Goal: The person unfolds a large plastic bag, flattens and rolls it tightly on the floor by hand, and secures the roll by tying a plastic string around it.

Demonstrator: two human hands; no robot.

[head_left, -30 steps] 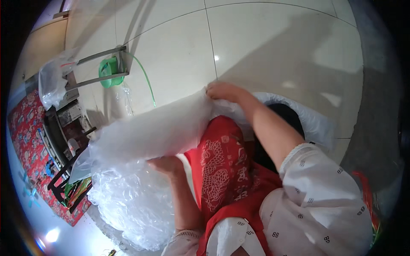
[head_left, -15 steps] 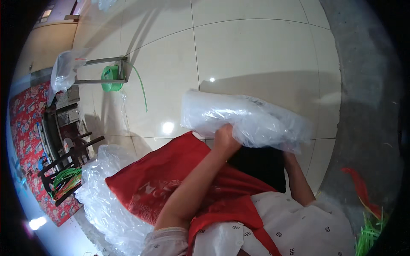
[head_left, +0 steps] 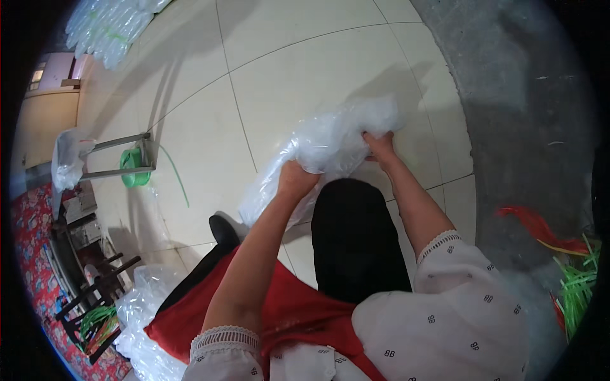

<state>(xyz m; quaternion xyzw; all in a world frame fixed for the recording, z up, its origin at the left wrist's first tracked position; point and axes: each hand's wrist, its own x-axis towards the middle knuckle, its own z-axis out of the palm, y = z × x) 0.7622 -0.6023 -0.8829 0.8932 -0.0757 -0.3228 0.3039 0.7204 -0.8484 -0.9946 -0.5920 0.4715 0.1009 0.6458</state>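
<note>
A long bundle of clear plastic sheeting [head_left: 330, 136] is held out in front of my knees, slanting from lower left to upper right. My left hand [head_left: 298, 180] is closed on its near side, around the middle. Nearer the bundle's far right end, my right hand [head_left: 380, 146] grips it, with the thumb on the plastic and some fingers hidden beneath. The sheeting is crumpled and shiny, and whether it is bags or film I cannot tell.
A metal-framed stand [head_left: 117, 170] with a green strap roll [head_left: 132, 166] stands to the left. Clear plastic [head_left: 149, 311] is heaped beside my red apron [head_left: 279, 305]. Stacked plastic bundles [head_left: 111, 28] lie far left. Green strips [head_left: 577, 286] and red strips [head_left: 540, 228] are at right.
The bundle has turned from nearly level to a steep slant, its right end now raised. My right hand has come out from behind it. The view has shifted right.
</note>
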